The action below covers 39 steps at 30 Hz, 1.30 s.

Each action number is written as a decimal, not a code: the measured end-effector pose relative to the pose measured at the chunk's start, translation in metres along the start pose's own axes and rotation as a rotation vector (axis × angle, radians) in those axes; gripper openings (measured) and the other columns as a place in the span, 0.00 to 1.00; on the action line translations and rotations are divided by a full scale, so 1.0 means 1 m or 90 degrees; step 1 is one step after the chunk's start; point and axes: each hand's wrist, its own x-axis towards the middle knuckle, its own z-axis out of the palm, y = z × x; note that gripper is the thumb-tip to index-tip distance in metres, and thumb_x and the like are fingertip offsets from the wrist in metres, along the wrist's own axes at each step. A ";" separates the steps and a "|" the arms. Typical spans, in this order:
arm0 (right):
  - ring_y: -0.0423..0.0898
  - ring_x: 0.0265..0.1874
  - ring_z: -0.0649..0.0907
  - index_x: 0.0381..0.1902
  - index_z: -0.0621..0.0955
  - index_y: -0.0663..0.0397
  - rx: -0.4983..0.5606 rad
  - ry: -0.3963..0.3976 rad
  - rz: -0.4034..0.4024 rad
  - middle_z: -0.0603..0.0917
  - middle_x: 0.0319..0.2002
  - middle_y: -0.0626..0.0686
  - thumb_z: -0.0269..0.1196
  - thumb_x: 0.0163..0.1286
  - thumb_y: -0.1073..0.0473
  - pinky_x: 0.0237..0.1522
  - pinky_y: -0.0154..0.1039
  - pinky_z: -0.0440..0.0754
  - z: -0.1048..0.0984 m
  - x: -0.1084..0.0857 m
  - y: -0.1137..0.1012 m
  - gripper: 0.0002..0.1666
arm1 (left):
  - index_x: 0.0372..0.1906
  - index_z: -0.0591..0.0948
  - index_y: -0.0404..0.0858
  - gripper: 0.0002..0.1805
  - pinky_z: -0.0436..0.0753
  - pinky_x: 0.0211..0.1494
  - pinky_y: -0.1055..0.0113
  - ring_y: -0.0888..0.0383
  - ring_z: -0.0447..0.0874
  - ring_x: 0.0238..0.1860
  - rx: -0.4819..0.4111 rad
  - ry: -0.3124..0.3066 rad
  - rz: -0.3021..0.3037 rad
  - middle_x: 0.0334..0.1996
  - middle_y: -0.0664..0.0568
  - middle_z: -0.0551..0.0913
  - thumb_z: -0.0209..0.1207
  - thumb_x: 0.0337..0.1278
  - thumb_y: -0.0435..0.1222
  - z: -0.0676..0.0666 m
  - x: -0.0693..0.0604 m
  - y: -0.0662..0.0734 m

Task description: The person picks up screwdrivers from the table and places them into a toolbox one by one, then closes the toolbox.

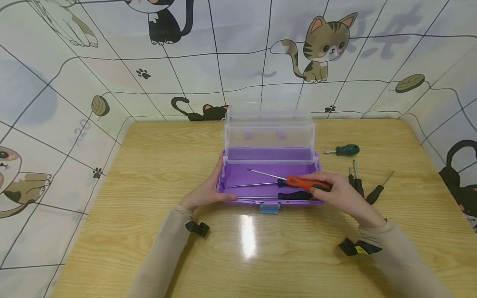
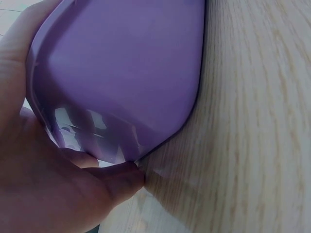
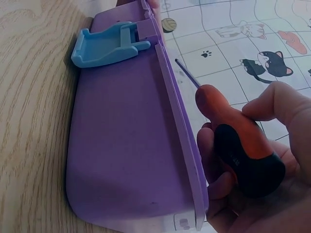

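Observation:
A purple plastic toolbox point(image 1: 249, 202) stands on the table with its clear lid point(image 1: 270, 138) raised at the back. My left hand point(image 1: 203, 193) holds the box's left end, thumb at the front corner and fingers along the side; the left wrist view shows the purple end wall point(image 2: 131, 63) against that hand. In my right hand point(image 1: 340, 194) is a red-and-black screwdriver point(image 3: 238, 131), gripped by its handle over the box's right part, its shaft pointing left. Below it inside lie a black-handled screwdriver point(image 1: 294, 195) along the front wall and another long shaft point(image 1: 257, 185) whose handle is partly covered.
Right of the box lie a green-handled screwdriver point(image 1: 348, 150) and several small black-handled ones point(image 1: 374, 194), near my right forearm. A blue latch point(image 1: 269, 208) hangs at the box front. A cat-print sheet point(image 1: 242, 70) borders the table behind and at the sides.

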 end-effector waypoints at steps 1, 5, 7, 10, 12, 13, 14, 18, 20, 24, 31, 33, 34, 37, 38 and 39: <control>0.42 0.19 0.72 0.57 0.81 0.55 -0.006 -0.001 0.000 0.76 0.36 0.55 0.62 0.63 0.69 0.19 0.35 0.73 0.000 0.000 0.000 0.23 | 0.75 0.26 0.53 0.70 0.46 0.73 0.52 0.52 0.38 0.74 -0.001 0.000 0.001 0.76 0.51 0.27 0.71 0.43 0.29 0.000 0.000 0.000; 0.42 0.18 0.70 0.57 0.81 0.54 -0.018 -0.007 0.004 0.75 0.35 0.55 0.62 0.63 0.67 0.18 0.35 0.71 0.002 0.003 -0.001 0.23 | 0.75 0.26 0.51 0.70 0.44 0.73 0.51 0.52 0.36 0.74 -0.006 -0.002 0.005 0.76 0.51 0.27 0.70 0.44 0.28 0.000 0.000 0.000; 0.42 0.17 0.70 0.57 0.81 0.53 -0.020 -0.010 0.000 0.75 0.34 0.55 0.63 0.63 0.67 0.18 0.35 0.70 0.003 0.006 -0.001 0.23 | 0.75 0.26 0.50 0.70 0.44 0.73 0.51 0.52 0.35 0.75 -0.007 -0.002 0.005 0.76 0.51 0.27 0.70 0.44 0.28 0.000 0.000 0.000; 0.42 0.18 0.70 0.56 0.81 0.54 -0.030 -0.012 -0.018 0.77 0.35 0.54 0.63 0.64 0.66 0.18 0.34 0.70 0.007 0.010 -0.002 0.22 | 0.75 0.26 0.51 0.70 0.45 0.73 0.51 0.51 0.36 0.75 -0.008 -0.001 0.002 0.76 0.51 0.27 0.70 0.44 0.28 0.000 0.000 0.000; 0.42 0.19 0.70 0.56 0.81 0.55 -0.031 -0.018 -0.028 0.78 0.36 0.54 0.63 0.64 0.66 0.19 0.34 0.70 0.009 0.013 -0.003 0.21 | 0.75 0.26 0.52 0.70 0.45 0.73 0.51 0.50 0.37 0.75 -0.005 -0.001 0.000 0.76 0.50 0.26 0.70 0.44 0.28 -0.001 0.000 0.000; 0.42 0.19 0.71 0.56 0.81 0.56 -0.031 -0.022 -0.031 0.78 0.36 0.54 0.63 0.64 0.66 0.19 0.34 0.70 0.010 0.014 -0.003 0.21 | 0.75 0.26 0.53 0.70 0.45 0.73 0.52 0.50 0.37 0.75 -0.004 0.000 -0.002 0.76 0.50 0.26 0.70 0.44 0.28 -0.001 0.000 0.000; 0.42 0.20 0.71 0.57 0.81 0.57 -0.033 -0.024 -0.032 0.79 0.37 0.54 0.63 0.64 0.65 0.20 0.34 0.70 0.011 0.015 -0.003 0.21 | 0.75 0.26 0.53 0.70 0.45 0.73 0.52 0.51 0.36 0.75 -0.003 -0.001 -0.001 0.76 0.50 0.26 0.70 0.44 0.28 -0.001 0.000 0.000; 0.42 0.20 0.70 0.57 0.80 0.58 -0.022 -0.040 -0.022 0.79 0.40 0.56 0.63 0.65 0.65 0.21 0.34 0.71 0.015 0.019 -0.004 0.21 | 0.75 0.25 0.52 0.71 0.43 0.73 0.51 0.52 0.34 0.75 -0.002 -0.003 0.003 0.76 0.50 0.26 0.71 0.44 0.28 0.000 0.000 0.000; 0.42 0.20 0.70 0.57 0.80 0.58 -0.026 -0.043 -0.019 0.79 0.41 0.56 0.63 0.64 0.66 0.21 0.34 0.71 0.016 0.021 -0.003 0.21 | 0.75 0.25 0.52 0.71 0.42 0.73 0.52 0.52 0.34 0.75 -0.004 -0.004 0.003 0.76 0.50 0.26 0.71 0.44 0.28 0.000 0.000 0.000; 0.42 0.20 0.70 0.56 0.81 0.57 -0.044 -0.051 -0.023 0.79 0.39 0.55 0.63 0.64 0.67 0.21 0.34 0.71 0.019 0.026 -0.001 0.21 | 0.75 0.25 0.52 0.71 0.44 0.73 0.51 0.51 0.35 0.75 -0.002 -0.002 0.000 0.76 0.49 0.26 0.71 0.43 0.29 0.000 0.000 0.000; 0.43 0.21 0.72 0.54 0.82 0.57 -0.060 -0.085 -0.036 0.80 0.39 0.54 0.62 0.64 0.69 0.22 0.35 0.72 0.020 0.032 0.001 0.20 | 0.75 0.25 0.53 0.71 0.44 0.72 0.49 0.51 0.33 0.75 0.004 -0.003 0.000 0.76 0.51 0.26 0.71 0.44 0.29 -0.001 -0.001 0.000; 0.43 0.22 0.72 0.53 0.82 0.57 -0.063 -0.095 -0.041 0.81 0.40 0.54 0.62 0.63 0.69 0.23 0.35 0.72 0.020 0.033 0.001 0.19 | 0.75 0.25 0.52 0.70 0.43 0.72 0.49 0.52 0.33 0.75 0.004 -0.004 -0.002 0.76 0.51 0.26 0.71 0.44 0.30 0.000 -0.001 0.000; 0.43 0.23 0.73 0.53 0.83 0.57 -0.070 -0.100 -0.046 0.82 0.41 0.54 0.62 0.63 0.69 0.24 0.36 0.72 0.021 0.034 0.002 0.20 | 0.75 0.25 0.52 0.70 0.43 0.72 0.49 0.52 0.33 0.75 0.004 -0.004 -0.003 0.76 0.51 0.26 0.71 0.45 0.30 0.000 -0.001 0.000; 0.44 0.27 0.74 0.52 0.83 0.57 -0.098 -0.118 -0.065 0.83 0.42 0.54 0.63 0.61 0.69 0.28 0.37 0.73 0.022 0.035 0.004 0.20 | 0.75 0.25 0.52 0.70 0.44 0.72 0.49 0.52 0.34 0.75 0.001 -0.003 -0.006 0.76 0.51 0.26 0.71 0.45 0.30 0.000 -0.001 0.000; 0.45 0.29 0.74 0.52 0.83 0.57 -0.108 -0.125 -0.073 0.83 0.43 0.54 0.63 0.61 0.69 0.29 0.38 0.73 0.023 0.035 0.004 0.20 | 0.75 0.25 0.53 0.70 0.45 0.72 0.49 0.52 0.34 0.75 0.002 -0.002 -0.005 0.76 0.51 0.26 0.71 0.46 0.29 0.000 -0.001 0.000; 0.45 0.30 0.74 0.52 0.83 0.57 -0.120 -0.130 -0.079 0.83 0.44 0.54 0.63 0.61 0.69 0.30 0.38 0.73 0.023 0.036 0.005 0.20 | 0.75 0.26 0.53 0.70 0.45 0.72 0.49 0.51 0.34 0.75 0.003 -0.002 -0.004 0.76 0.51 0.26 0.70 0.45 0.29 0.000 0.000 0.000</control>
